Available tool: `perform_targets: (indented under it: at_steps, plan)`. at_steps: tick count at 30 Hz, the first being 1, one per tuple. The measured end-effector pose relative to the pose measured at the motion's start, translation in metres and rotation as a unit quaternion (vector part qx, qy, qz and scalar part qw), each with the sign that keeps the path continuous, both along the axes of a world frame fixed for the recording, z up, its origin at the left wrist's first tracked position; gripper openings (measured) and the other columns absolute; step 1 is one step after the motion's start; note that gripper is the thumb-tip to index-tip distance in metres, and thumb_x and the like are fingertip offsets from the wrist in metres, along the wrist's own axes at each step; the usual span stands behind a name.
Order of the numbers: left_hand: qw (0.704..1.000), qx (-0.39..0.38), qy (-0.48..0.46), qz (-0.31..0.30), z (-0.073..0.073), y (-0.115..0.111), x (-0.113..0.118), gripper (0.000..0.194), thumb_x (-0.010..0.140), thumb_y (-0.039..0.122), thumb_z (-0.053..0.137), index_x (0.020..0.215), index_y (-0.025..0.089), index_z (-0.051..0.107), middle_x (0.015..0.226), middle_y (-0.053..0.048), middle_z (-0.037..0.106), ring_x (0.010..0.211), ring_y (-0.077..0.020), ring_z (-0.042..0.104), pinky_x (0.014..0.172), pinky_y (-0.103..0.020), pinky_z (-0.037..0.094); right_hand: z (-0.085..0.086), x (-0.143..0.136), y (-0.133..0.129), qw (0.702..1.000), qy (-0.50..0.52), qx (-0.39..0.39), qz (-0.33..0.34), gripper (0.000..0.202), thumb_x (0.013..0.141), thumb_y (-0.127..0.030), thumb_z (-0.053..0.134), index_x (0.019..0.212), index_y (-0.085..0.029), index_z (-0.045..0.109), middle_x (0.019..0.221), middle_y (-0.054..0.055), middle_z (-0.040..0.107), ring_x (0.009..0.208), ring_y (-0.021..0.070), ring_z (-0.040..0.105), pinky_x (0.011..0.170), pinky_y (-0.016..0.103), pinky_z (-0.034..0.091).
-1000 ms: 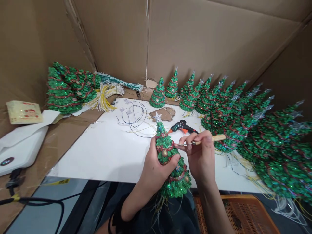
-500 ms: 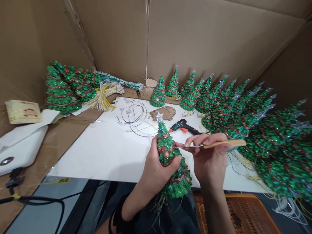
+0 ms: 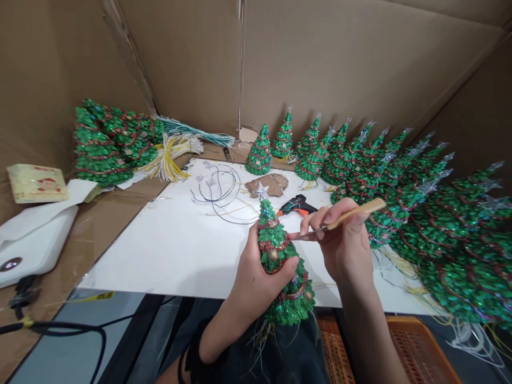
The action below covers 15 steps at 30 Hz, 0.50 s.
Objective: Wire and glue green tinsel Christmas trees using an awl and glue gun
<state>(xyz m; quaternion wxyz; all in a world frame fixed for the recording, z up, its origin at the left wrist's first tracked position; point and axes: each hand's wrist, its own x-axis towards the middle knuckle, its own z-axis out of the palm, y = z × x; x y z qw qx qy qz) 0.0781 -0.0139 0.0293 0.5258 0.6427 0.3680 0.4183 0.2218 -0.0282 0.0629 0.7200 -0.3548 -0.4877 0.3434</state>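
Observation:
A small green Christmas tree (image 3: 296, 293) with red garlands and a clear star on top tilts in front of me. My left hand (image 3: 256, 272) is wrapped round its middle, thumb across the front. Wires hang from its base. My right hand (image 3: 344, 240) grips a thin metal tool with a wooden handle (image 3: 356, 213). The tool slants down to the left, its tip at the right side of the tree near a red garland. Fingers of my right hand lie along the metal shaft.
Behind the tree are a black and orange glue gun (image 3: 298, 204), a torn cardboard piece (image 3: 267, 185) and loose wires (image 3: 216, 192) on the white board (image 3: 160, 256). Many finished-looking trees (image 3: 392, 186) crowd the right. Wire bundles (image 3: 172, 154) lie back left; an orange basket (image 3: 424, 352) stands below.
The tool's wooden handle has swung up and to the left, so the tool slants more steeply. My right hand has turned with it. My left hand and the tree have hardly moved.

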Motion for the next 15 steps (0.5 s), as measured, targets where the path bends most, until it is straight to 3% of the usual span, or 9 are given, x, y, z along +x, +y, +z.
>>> perform_targets:
  at_steps: [6, 15]
  plan:
    - [1.000, -0.002, 0.000, -0.004, 0.0001, 0.0007, -0.0004, 0.053, 0.079, 0.032, 0.066, 0.124, 0.021, 0.042, 0.107, -0.006, 0.064, 0.097, -0.0234, 0.064, 0.090, -0.042, 0.051, 0.0009, 0.0044, 0.0061, 0.999, 0.014, -0.006, 0.037, 0.036, 0.093, -0.057, 0.044, 0.080, -0.025, 0.051, 0.062, -0.007, 0.049, 0.060, 0.0124, 0.056, 0.065, 0.034, 0.057]
    - [1.000, -0.009, -0.003, -0.007, 0.0017, 0.0007, -0.0005, 0.052, 0.079, 0.032, 0.066, 0.123, 0.020, 0.042, 0.106, -0.006, 0.064, 0.097, -0.0232, 0.064, 0.088, -0.041, 0.051, 0.0017, 0.0028, 0.0047, 0.999, 0.019, -0.007, 0.031, 0.036, 0.093, -0.057, 0.045, 0.080, -0.025, 0.051, 0.061, -0.007, 0.049, 0.058, 0.0115, 0.056, 0.068, 0.034, 0.056]
